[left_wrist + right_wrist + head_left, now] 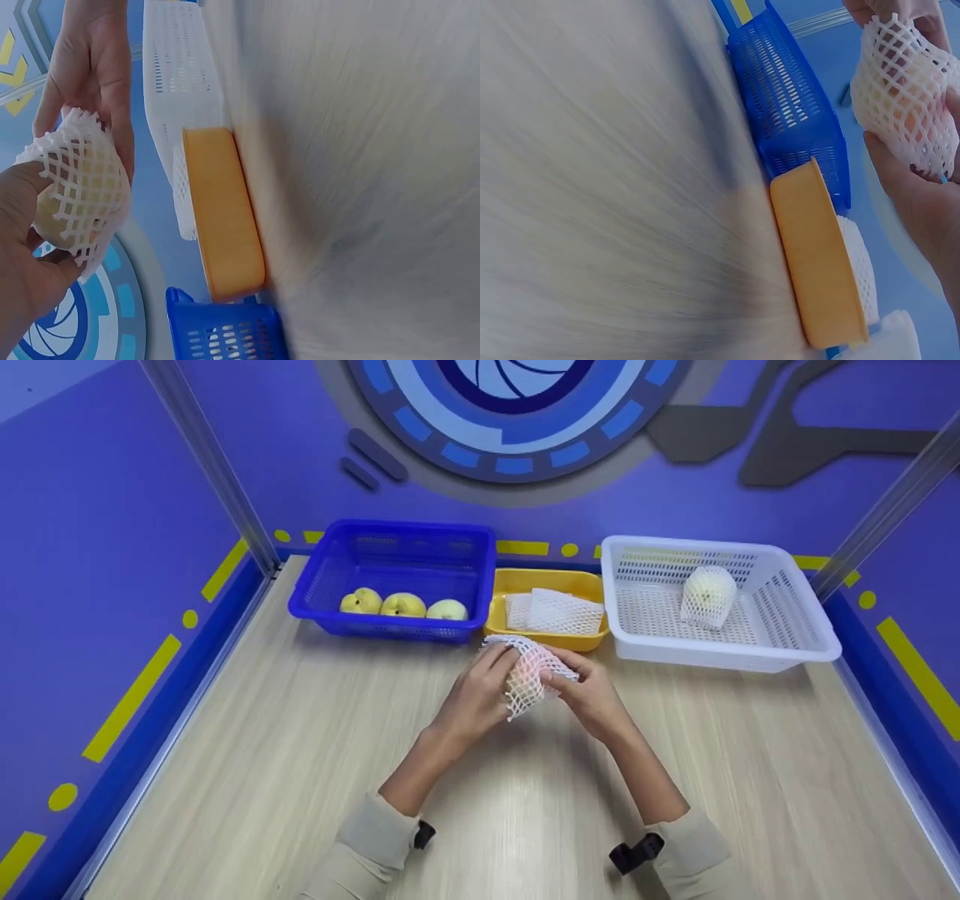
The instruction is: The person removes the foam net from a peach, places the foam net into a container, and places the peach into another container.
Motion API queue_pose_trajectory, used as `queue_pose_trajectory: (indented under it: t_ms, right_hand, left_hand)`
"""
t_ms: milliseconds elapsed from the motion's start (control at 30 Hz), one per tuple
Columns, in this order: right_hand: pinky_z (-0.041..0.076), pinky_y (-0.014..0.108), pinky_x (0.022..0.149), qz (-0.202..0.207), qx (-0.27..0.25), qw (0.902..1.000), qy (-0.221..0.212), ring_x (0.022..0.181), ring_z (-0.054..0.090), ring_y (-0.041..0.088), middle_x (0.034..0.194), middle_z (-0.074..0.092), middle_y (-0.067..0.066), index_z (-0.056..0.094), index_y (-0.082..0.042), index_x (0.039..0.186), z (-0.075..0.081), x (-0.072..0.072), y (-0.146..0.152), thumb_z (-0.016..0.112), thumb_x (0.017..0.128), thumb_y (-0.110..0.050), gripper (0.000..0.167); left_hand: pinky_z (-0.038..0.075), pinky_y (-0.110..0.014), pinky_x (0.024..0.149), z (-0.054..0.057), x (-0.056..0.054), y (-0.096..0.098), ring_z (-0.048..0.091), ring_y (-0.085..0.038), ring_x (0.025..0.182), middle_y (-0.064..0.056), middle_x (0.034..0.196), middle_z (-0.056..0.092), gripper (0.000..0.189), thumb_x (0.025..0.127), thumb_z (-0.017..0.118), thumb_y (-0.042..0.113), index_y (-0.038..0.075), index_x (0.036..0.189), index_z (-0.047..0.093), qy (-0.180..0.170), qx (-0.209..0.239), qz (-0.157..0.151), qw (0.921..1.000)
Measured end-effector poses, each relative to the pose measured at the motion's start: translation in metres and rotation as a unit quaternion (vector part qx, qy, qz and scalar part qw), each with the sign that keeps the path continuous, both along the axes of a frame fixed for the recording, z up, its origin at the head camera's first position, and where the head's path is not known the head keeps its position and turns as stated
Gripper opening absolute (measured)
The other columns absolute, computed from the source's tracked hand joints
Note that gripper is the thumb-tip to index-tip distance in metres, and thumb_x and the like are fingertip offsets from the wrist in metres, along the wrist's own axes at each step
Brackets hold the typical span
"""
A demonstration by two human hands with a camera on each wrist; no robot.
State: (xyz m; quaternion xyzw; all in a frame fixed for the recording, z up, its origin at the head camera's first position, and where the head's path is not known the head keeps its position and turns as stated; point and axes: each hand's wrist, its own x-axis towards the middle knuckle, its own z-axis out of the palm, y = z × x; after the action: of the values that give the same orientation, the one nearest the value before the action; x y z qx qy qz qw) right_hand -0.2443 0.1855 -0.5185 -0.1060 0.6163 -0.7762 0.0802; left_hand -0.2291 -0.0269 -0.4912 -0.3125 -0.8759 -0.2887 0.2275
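Note:
Both hands hold one yellow peach [51, 216] partly covered by a white foam fruit net [523, 701], in front of the yellow tray. My left hand [474, 694] grips the peach and the net's edge from the left, its fingertips tucked under the mesh in the left wrist view. From the other side, my right hand [594, 697] pinches the gathered end of the net between thumb and fingers. A pinkish patch shows through the mesh in the head view. In the right wrist view the net [900, 97] wraps round most of the fruit.
A blue basket [390, 625] with three peaches stands at the back left. Beside it, the yellow tray [551, 577] bears flat foam nets [566, 611]. At the back right, a white basket [720, 656] contains a netted fruit [709, 594]. Blue walls surround the wooden table [300, 750].

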Motion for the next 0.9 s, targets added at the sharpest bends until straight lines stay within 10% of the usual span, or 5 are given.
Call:
queue_pose_trajectory:
  t_ms: [533,900]
  right_hand:
    - [0.06,0.03,0.082,-0.055,-0.018,0.9971,-0.05,0.094,0.07,0.02,0.109,0.071,0.013,0.064,0.01,0.126,0.001,-0.003,0.009,0.068,0.096,-0.004,0.033]
    - [0.06,0.029,0.08,-0.071,0.003,0.9961,-0.052,0.092,0.071,0.018,0.108,0.072,0.011,0.063,0.008,0.127,0.006,-0.007,0.023,0.069,0.096,-0.006,0.035]
  left_hand:
    - [0.042,-0.037,0.113,0.011,-0.005,-0.025,0.051,-0.026,0.133,-0.01,0.141,0.056,0.078,0.07,0.093,0.007,0.005,0.139,0.058,-0.045,0.092,-0.012,0.9946]
    - [0.046,-0.04,0.11,0.013,-0.011,-0.046,0.054,-0.03,0.131,-0.015,0.14,0.057,0.078,0.069,0.095,0.016,0.002,0.137,0.059,-0.013,0.115,0.008,0.9933]
